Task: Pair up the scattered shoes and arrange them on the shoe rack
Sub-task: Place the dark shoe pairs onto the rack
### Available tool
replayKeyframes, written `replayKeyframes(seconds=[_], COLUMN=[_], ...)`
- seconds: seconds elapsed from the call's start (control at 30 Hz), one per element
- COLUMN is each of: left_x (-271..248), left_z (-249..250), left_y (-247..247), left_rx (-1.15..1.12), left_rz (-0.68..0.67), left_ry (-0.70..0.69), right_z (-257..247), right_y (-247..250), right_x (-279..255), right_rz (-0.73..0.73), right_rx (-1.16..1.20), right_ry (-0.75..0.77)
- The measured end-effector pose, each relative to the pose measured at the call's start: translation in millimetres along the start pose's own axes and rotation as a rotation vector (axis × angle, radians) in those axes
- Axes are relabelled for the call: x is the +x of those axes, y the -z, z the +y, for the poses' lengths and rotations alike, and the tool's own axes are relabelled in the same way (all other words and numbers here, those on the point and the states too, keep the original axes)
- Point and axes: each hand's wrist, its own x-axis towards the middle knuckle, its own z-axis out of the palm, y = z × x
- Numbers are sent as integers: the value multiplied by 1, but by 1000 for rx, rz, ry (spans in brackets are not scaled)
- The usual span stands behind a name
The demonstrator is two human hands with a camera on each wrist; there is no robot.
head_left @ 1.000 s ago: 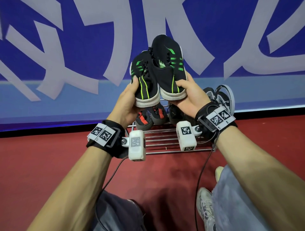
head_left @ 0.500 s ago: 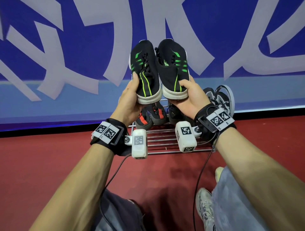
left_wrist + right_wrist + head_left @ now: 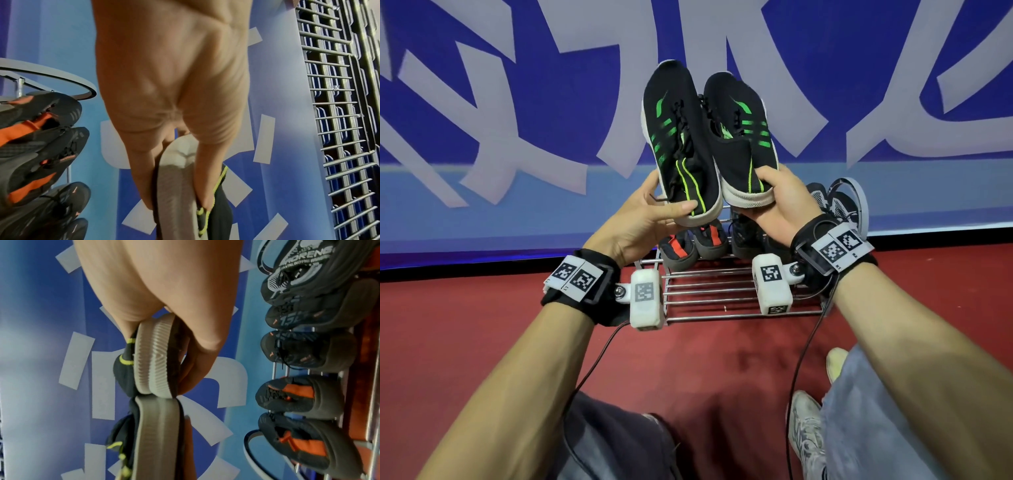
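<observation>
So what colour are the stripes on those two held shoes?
Bright green stripes on the black shoes, with a yellow-green heel line; clearest in the head view.

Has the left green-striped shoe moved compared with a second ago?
Yes. The left shoe has risen against the wall lettering and now sits level beside the right shoe.

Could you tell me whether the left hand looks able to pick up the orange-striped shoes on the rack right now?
Probably not: the left hand already grips a green-striped shoe, though the orange-striped shoes sit close below it.

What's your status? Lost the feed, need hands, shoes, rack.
Left hand grips left green-striped shoe at heel. Right hand grips right green-striped shoe. Pair held side by side above shoe rack; orange-accent shoes sit below.
</observation>
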Motion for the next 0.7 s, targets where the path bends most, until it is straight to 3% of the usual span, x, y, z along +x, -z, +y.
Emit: replayKeyframes(seconds=[0.27,0.5,0.7], left_x=[-42,-97,-143], left_z=[-60,-118,-160], left_y=[-2,20,39], left_rx=[-74,-364,-327], left_rz=[206,407,480], left_ry=[114,206,259], right_z=[26,108,175], right_y=[-4,-34,-44], right_x=[-1,-8,-17], right_rz=[-124,-112,-152], right_rx=[-239,-302,-375], right_ry=[-86,-180,-330])
